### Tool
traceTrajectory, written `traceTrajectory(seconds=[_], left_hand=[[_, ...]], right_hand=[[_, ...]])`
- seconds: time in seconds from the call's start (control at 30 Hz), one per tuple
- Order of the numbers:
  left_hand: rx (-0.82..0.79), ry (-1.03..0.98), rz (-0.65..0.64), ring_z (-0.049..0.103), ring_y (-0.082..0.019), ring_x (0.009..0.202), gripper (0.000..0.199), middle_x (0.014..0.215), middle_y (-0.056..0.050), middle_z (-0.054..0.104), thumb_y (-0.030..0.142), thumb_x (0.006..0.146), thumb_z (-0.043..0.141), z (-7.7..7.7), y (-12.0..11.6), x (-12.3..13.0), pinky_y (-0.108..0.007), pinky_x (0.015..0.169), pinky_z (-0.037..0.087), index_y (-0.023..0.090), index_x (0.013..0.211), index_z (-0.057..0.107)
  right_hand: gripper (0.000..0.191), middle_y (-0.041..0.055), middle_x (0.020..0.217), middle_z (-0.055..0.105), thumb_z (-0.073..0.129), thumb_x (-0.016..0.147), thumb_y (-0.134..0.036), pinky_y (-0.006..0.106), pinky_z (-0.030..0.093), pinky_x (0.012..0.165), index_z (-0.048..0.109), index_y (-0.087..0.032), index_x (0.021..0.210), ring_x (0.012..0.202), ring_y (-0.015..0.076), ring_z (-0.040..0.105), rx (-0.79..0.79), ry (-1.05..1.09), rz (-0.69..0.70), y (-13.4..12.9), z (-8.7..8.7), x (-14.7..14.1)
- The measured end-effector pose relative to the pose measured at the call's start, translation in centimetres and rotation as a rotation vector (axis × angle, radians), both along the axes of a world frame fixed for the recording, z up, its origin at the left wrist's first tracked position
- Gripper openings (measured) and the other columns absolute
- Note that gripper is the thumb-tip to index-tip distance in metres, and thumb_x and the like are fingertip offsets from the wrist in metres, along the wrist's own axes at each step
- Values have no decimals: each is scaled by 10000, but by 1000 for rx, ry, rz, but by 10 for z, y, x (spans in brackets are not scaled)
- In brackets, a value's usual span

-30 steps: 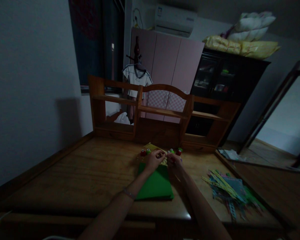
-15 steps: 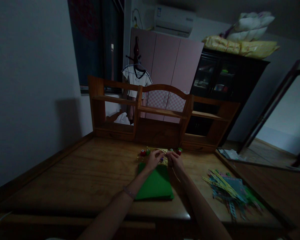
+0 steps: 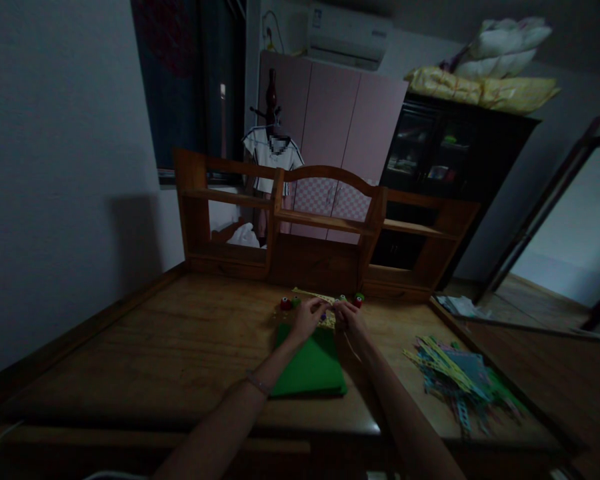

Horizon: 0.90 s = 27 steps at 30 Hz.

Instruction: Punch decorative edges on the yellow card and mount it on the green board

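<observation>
Dim room, wooden desk (image 3: 155,347) seen from above and behind the hands.

Left hand (image 3: 307,319) at the far edge of a green sheet (image 3: 310,370), fingers curled onto a small yellow patterned sheet (image 3: 325,313) — pinching it, so far as the poor light allows. Thin band on the left wrist. Right hand (image 3: 350,320) just beside the left, fingers bent onto the same yellow piece from the right; whether gripping or only pressing cannot be told. Yellow piece located at the middle of the desk, just beyond the green sheet, between the two hands.

Small round red-and-green items flanking the hands: one pair to the left (image 3: 289,303), another to the right (image 3: 355,299), too small to identify further.

Heap of coloured paper strips (image 3: 460,383) well apart, to the right on the desk. Wooden shelf unit (image 3: 325,223) at the desk's far edge. Behind it — pink wardrobe (image 3: 340,127), white shirt on a hanger (image 3: 273,157), dark glass-fronted cabinet (image 3: 445,153) with folded bedding (image 3: 485,83) on top, air conditioner (image 3: 347,37) on the wall.
</observation>
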<state>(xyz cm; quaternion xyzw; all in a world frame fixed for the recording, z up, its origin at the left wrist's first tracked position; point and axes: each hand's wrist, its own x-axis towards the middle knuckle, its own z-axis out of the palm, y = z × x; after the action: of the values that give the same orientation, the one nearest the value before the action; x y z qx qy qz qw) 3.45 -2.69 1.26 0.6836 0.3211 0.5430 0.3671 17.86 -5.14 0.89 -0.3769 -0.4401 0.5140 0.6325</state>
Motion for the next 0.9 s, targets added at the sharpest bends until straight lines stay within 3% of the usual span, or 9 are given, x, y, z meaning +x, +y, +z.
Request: traceTrajectory(seconds=[0.13, 0.33, 0.57, 0.73, 0.9], left_hand=[[12, 12, 23, 657, -160, 701, 265, 817, -49, 701, 407, 791, 600, 4, -3, -1, -231, 618, 511, 158, 811, 688], [27, 50, 68, 653, -160, 683, 228, 789, -50, 702, 370, 779, 631, 6, -5, -3, -243, 624, 500, 159, 844, 689], [216, 123, 130, 621, -150, 760, 138, 824, -33, 678, 312, 796, 632, 11, -9, -6, -250, 699, 475, 201, 826, 708], [275, 117, 173, 616, -164, 851, 120, 883, -39, 667, 295, 801, 633, 9, -9, -5, -282, 770, 482, 219, 836, 720], [271, 84, 162, 618, -151, 842, 133, 924, -39, 638, 311, 799, 636, 6, -7, -4, -266, 742, 505, 229, 860, 721]], right_hand=[[194, -91, 472, 318, 686, 686, -317, 168, 164, 334, 554, -176, 666, 375, 34, 214, 2, 5, -14, 3, -5, 2], [212, -99, 448, 312, 694, 665, -312, 171, 157, 321, 532, -175, 655, 350, 36, 214, -42, 50, 87, 8, -8, 5], [238, -105, 438, 298, 687, 672, -302, 164, 146, 310, 486, -179, 635, 342, 30, 199, -95, 113, 130, 9, -7, 5], [248, -106, 432, 285, 673, 697, -304, 165, 150, 308, 463, -187, 632, 338, 32, 193, -117, 136, 170, 8, -6, 5], [234, -101, 451, 300, 682, 701, -301, 166, 168, 316, 486, -183, 654, 350, 31, 202, -98, 127, 154, 7, -6, 6]])
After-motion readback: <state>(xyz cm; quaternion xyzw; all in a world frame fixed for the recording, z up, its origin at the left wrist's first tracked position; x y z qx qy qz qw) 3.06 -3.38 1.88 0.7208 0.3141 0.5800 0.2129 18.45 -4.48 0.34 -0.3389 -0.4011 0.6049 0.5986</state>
